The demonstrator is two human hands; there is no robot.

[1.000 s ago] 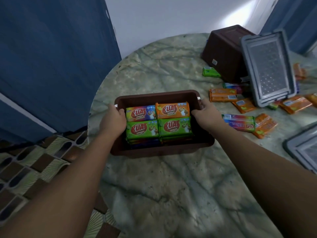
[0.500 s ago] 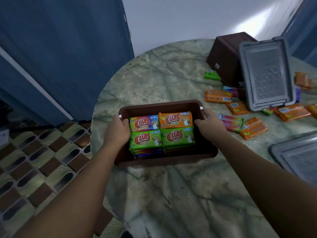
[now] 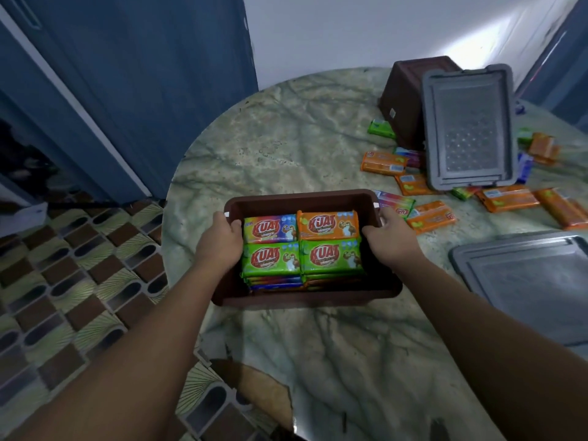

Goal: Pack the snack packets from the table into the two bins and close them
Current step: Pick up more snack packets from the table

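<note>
A brown bin (image 3: 299, 198) sits near the table's left edge, filled with stacked snack packets (image 3: 302, 243) in green, orange and blue. My left hand (image 3: 219, 243) grips the bin's left rim and my right hand (image 3: 389, 240) grips its right rim. Loose orange and green packets (image 3: 429, 216) lie scattered on the table to the right. A second brown bin (image 3: 404, 100) lies tipped at the back, with a grey lid (image 3: 467, 128) leaning on it. Another grey lid (image 3: 528, 281) lies flat at the right.
The round marble table (image 3: 286, 138) ends close to the bin's left side, with patterned floor tiles (image 3: 79, 265) below. Blue doors (image 3: 127, 74) stand at the left and a white wall behind.
Both hands keep their hold on the bin's sides. The bin has shifted slightly nearer to me and toward the loose packets as my view swung right.
</note>
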